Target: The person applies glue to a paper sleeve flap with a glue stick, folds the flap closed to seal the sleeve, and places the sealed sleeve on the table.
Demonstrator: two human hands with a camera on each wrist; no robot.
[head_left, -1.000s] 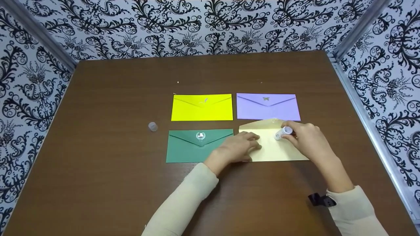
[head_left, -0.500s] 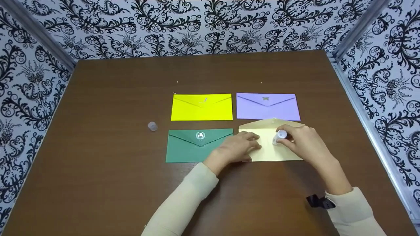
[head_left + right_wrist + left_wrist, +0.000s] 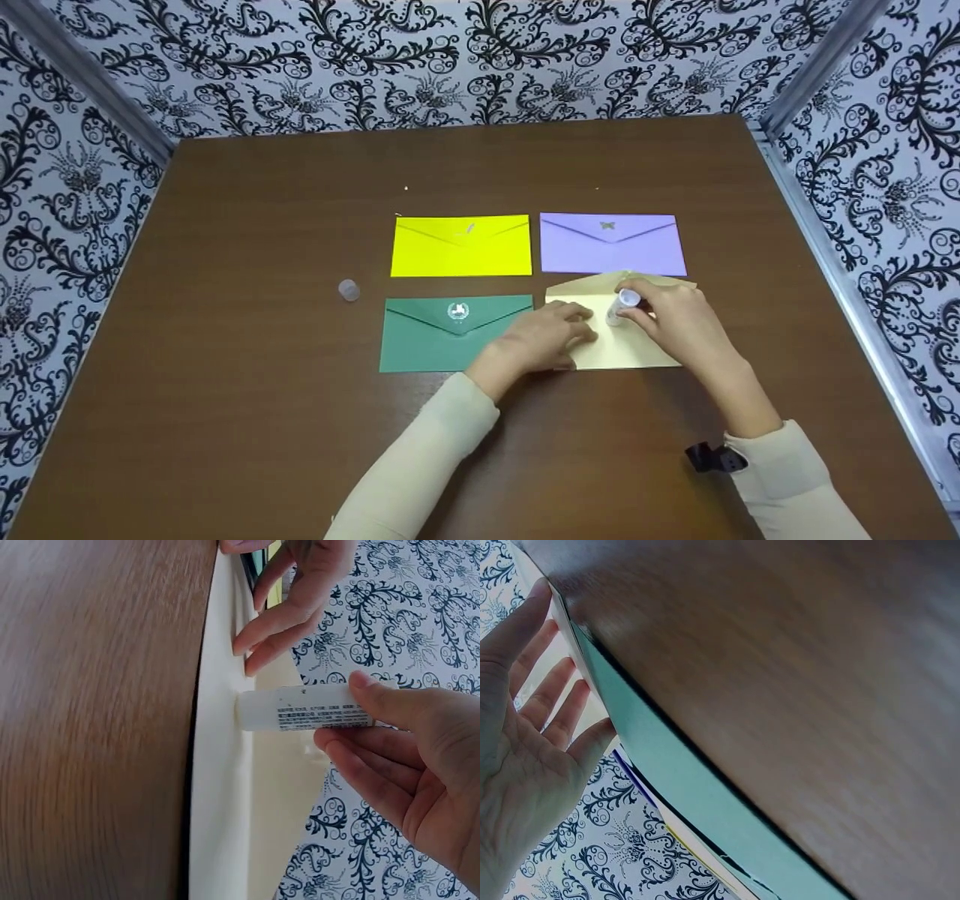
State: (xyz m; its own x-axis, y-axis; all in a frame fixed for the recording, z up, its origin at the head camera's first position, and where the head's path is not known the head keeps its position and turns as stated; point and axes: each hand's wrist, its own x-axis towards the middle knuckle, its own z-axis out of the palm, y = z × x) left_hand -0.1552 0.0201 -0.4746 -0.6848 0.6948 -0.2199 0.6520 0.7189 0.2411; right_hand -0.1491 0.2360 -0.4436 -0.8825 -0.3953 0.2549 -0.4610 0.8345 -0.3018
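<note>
A cream envelope (image 3: 637,345) with its flap raised lies at the front right of the group. My right hand (image 3: 679,322) pinches a white glue stick (image 3: 300,708) between thumb and fingers; its tip touches the envelope's body just below the flap fold. My left hand (image 3: 544,337) rests on the left end of the same envelope, fingers spread and pressing the paper. Under that hand's wrist side lies the right part of a closed green envelope (image 3: 427,337) with a white round emblem. In the left wrist view the fingertips (image 3: 561,666) meet the cream paper.
Behind lie a yellow envelope (image 3: 461,255) and a purple envelope (image 3: 611,251), both with flaps down. A small translucent cap (image 3: 349,289) stands on the brown table (image 3: 225,390) to the left. Patterned panels (image 3: 450,60) border the table.
My right hand has slid the glue stick leftward across the cream envelope, closer to my left hand. The left hand and the other envelopes have stayed put.
</note>
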